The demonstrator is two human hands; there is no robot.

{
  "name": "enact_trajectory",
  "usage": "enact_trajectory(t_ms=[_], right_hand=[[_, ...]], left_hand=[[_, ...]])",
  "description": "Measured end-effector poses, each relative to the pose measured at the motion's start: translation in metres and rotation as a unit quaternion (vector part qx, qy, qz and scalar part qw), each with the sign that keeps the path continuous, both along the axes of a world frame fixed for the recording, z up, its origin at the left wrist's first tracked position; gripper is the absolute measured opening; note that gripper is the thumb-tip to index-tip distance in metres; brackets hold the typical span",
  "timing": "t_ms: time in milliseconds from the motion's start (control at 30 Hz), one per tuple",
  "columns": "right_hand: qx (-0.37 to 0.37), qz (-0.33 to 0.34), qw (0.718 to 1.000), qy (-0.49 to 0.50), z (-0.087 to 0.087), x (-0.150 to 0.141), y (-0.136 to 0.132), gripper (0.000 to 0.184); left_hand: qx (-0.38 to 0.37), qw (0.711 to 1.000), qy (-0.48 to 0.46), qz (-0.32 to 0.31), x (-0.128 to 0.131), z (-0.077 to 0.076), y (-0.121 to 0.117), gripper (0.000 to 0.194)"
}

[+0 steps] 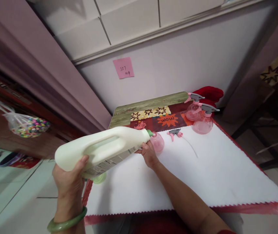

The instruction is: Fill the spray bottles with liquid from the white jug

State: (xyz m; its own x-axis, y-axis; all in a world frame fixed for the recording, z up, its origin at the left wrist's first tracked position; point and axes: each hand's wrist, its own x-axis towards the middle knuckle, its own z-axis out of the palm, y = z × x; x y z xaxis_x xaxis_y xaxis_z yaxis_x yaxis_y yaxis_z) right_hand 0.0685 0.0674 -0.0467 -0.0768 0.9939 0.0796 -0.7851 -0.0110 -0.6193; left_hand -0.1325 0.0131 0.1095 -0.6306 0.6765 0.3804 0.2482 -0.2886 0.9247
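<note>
A large pale detergent jug (pixel 109 139) is tipped on its side above the table, its green spout (pixel 150 132) at the mouth of a round pink spray bottle (pixel 158 143). My left hand (pixel 69 177) grips the jug near its base, fingers hidden beneath. My right hand (pixel 150 155) is closed about the jug's neck, close beside the pink bottle. Whether liquid flows cannot be made out. To the right lies a pink and grey trigger sprayer head (pixel 176 133) with its tube (pixel 191 148). A light green cap (pixel 99 178) shows under the jug.
Two pink spray bottles with sprayers fitted, one nearer (pixel 203 125) and one behind (pixel 192 110), stand at the table's right back. A red cloth item (pixel 209 94) lies behind them. A bag of colourful beads (pixel 31 126) hangs left. The white tabletop (pixel 202 175) meets the wall.
</note>
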Motion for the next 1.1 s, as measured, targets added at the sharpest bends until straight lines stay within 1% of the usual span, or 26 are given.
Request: enact_trajectory(t_ms=[133,267,533,633,733,833,933,1033,1100], right_hand=[[-0.001,-0.001,1.0,-0.005,0.001,0.0,0.0,0.047],[-0.004,0.001,1.0,-0.011,0.002,0.001,0.0,0.047],[-0.004,-0.01,1.0,-0.023,0.001,0.001,0.001,0.048],[-0.007,-0.007,1.0,-0.026,0.001,0.001,0.0,0.049],[-0.013,-0.016,0.999,-0.036,0.006,0.0,-0.002,0.048],[-0.01,-0.048,0.998,-0.049,0.021,-0.002,-0.004,0.042],[0.012,-0.083,0.995,-0.045,0.046,-0.004,-0.003,0.044],[0.053,-0.1,0.993,-0.046,0.076,-0.003,0.003,0.056],[0.064,-0.111,0.989,-0.075,0.095,-0.001,0.009,0.065]], left_hand=[[0.001,1.0,0.003,-0.003,0.001,0.001,0.0,0.049],[-0.001,1.0,-0.018,0.004,0.002,0.001,-0.001,0.051],[0.003,0.999,-0.05,-0.02,0.011,-0.002,-0.005,0.047],[-0.001,0.998,-0.055,-0.02,0.01,-0.006,-0.007,0.045],[-0.002,0.998,-0.062,-0.026,0.002,-0.015,-0.008,0.043],[0.01,0.997,-0.078,-0.021,-0.007,-0.027,-0.006,0.043],[0.042,0.992,-0.112,-0.037,-0.007,-0.04,0.001,0.044],[0.078,0.977,-0.169,-0.102,0.005,-0.052,0.011,0.05],[0.087,0.96,-0.219,-0.152,0.016,-0.061,0.017,0.054]])
